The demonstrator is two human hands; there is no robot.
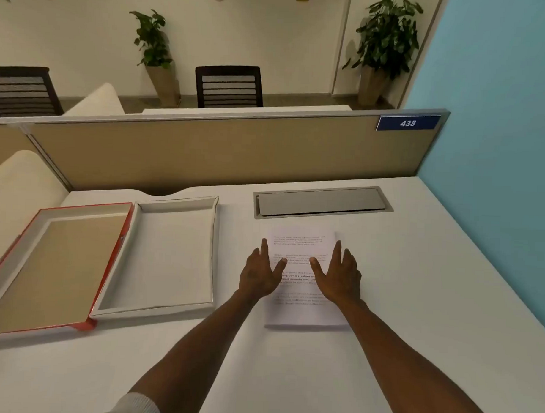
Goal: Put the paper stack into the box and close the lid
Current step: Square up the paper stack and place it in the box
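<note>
Left hand [259, 275] and right hand [339, 278] flat on the paper stack [301, 309], fingers spread and released, thumbs nearly meeting. Stack flat on the desk [416, 304], outside the box [172, 306] just to its left. Lid [9, 274] folded open further left. Beyond: cable hatch [322, 202], partition [236, 152].

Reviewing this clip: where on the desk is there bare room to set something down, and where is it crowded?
Free: the desk right of the paper stack, out to the blue wall; the wide near strip around the forearms. Narrower: the lane between the box and the stack. Crowded: far left, where box and open lid lie, and the stack under both hands, left hand, right hand.
</note>
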